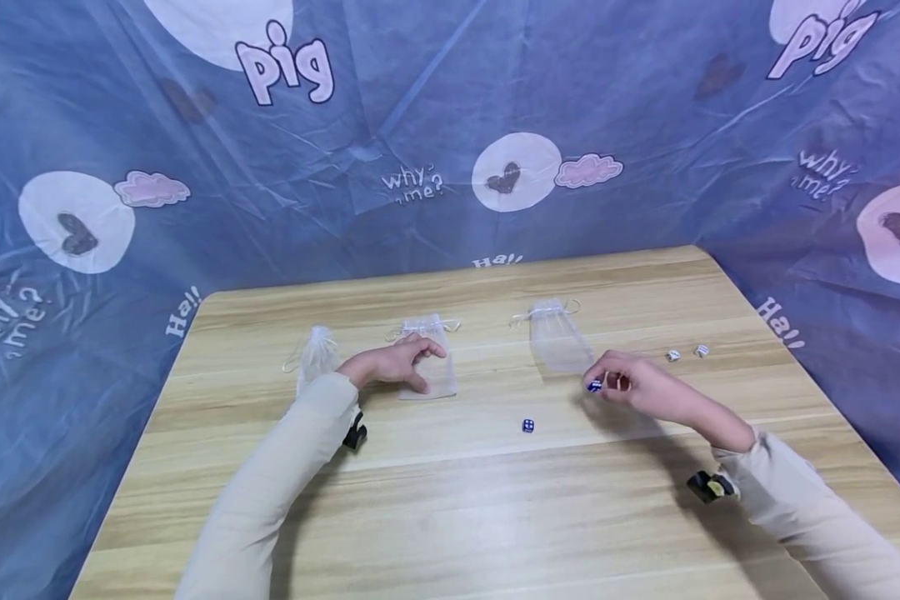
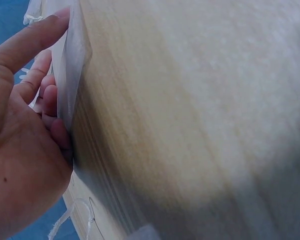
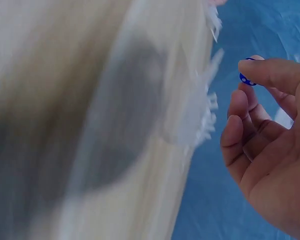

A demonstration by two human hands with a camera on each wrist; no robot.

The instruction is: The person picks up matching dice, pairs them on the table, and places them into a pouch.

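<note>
Between the thumb and fingertips of my right hand [image 1: 637, 386] a blue die [image 1: 594, 386] is pinched, raised a little over the table; the right wrist view shows its white dots. Just beyond it lies a sheer white drawstring pouch [image 1: 558, 342]. My left hand [image 1: 393, 364] rests on the middle pouch [image 1: 442, 379], thumb and forefinger spread apart. In the left wrist view its fingertips touch the thin fabric [image 2: 72, 65], and some fingers are partly hidden. A second blue die [image 1: 528, 426] sits on the table between the hands.
A third pouch [image 1: 317, 354], bunched at its top, lies left of my left hand, partly behind the sleeve. Two white dice [image 1: 672, 356] are on the right side of the wooden table [image 1: 450, 517]. Blue printed cloth [image 1: 435, 100] hangs behind and beside the table.
</note>
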